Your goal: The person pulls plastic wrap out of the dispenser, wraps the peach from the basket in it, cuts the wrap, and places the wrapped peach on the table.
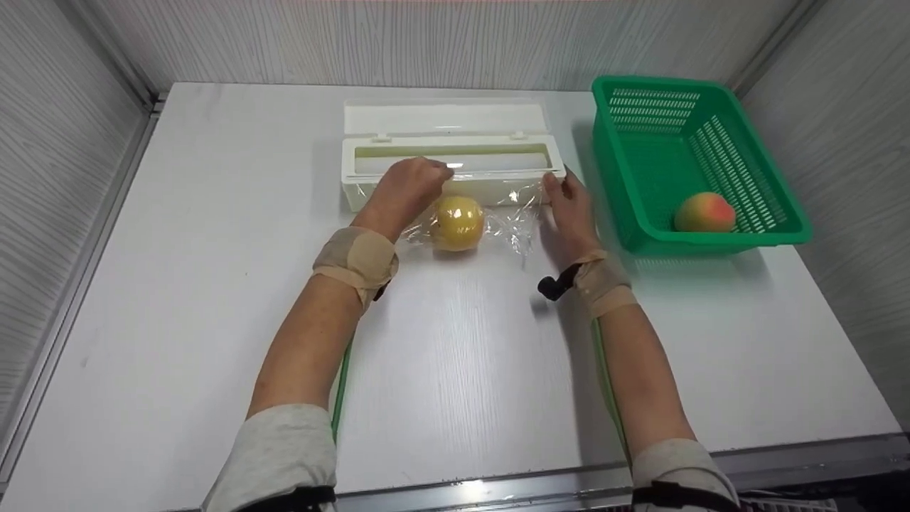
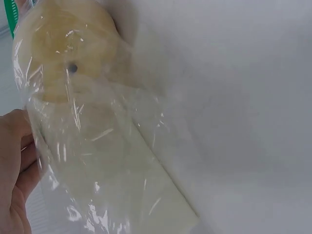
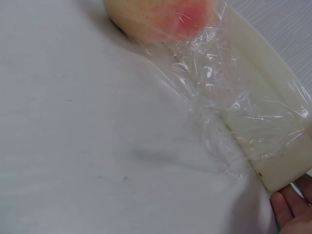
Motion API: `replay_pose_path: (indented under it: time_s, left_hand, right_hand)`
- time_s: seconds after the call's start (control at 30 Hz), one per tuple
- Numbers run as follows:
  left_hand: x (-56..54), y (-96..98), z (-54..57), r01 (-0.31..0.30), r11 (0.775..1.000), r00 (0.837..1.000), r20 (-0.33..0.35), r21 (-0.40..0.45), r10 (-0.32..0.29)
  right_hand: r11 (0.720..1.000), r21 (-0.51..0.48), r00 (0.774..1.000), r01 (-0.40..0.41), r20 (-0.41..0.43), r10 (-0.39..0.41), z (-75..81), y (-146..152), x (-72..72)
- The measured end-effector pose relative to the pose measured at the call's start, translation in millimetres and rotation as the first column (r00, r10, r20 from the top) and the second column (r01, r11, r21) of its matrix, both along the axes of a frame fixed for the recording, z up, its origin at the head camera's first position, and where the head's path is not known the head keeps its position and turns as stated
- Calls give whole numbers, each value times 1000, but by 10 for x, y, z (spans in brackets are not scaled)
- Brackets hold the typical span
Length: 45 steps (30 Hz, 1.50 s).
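Note:
A white cling film dispenser [image 1: 455,146] lies on the table with its lid tipped back and the film roll showing inside. Clear cling film [image 1: 522,220] hangs from its front edge, crumpled, and drapes over a yellow peach [image 1: 458,224]. The red side of that peach [image 3: 165,17] shows in the right wrist view. My left hand [image 1: 407,193] has its fingers curled at the dispenser's front edge, pinching the film just above the peach. With thumb and fingers, my right hand [image 1: 572,213] grips the dispenser's right end; fingertips [image 3: 282,207] press its lower corner.
To the right stands a green plastic basket [image 1: 615,171] with another peach [image 1: 705,212] inside. Patterned panels [image 1: 441,43] close the table in at the back and sides. A metal rail [image 1: 498,487] runs along the front edge.

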<state>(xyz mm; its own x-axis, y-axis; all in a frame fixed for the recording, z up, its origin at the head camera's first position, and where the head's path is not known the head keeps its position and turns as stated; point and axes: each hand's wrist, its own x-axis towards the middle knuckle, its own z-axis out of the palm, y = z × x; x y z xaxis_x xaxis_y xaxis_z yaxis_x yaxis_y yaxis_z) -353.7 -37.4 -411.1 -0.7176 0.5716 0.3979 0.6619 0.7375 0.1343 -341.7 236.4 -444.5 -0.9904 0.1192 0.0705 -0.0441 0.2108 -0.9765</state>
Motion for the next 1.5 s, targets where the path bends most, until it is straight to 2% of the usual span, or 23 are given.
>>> replay_pose_path:
  time_s: [0.3,0.5,0.67,0.8,0.93,1.1,1.27,1.5]
  left_hand:
    - [65,-284,-7,-23,1000,998,-53,18,24]
    - [115,-451,-31,-39,999,998,-53,32,40]
    - [109,-521,-29,-42,999,998,-50,30,43]
    - [106,-559,-16,-39,999,998,-49,10,40]
    - [116,-590,-7,-51,999,997,-67,-12,50]
    - [135,-618,0,-65,998,994,-95,-26,62]
    - [148,-673,-9,-76,997,992,-98,-27,73]
    - [192,-807,-16,-91,996,992,-90,-5,90]
  right_hand:
    - [1000,14,1000,5,1,-5,59,-14,18]
    - [999,34,1000,-5,15,5,58,-48,43]
    - [999,37,1000,3,20,-4,54,-33,49]
    - [1000,-27,1000,-16,0,16,18,-25,34]
    - [997,-80,1000,-17,23,19,-3,-26,15]
    - [998,-65,999,10,38,-8,8,-46,19]
    - [997,-80,1000,-14,10,15,-1,-56,31]
    - [1000,-16,1000,3,1,-3,6,-21,24]
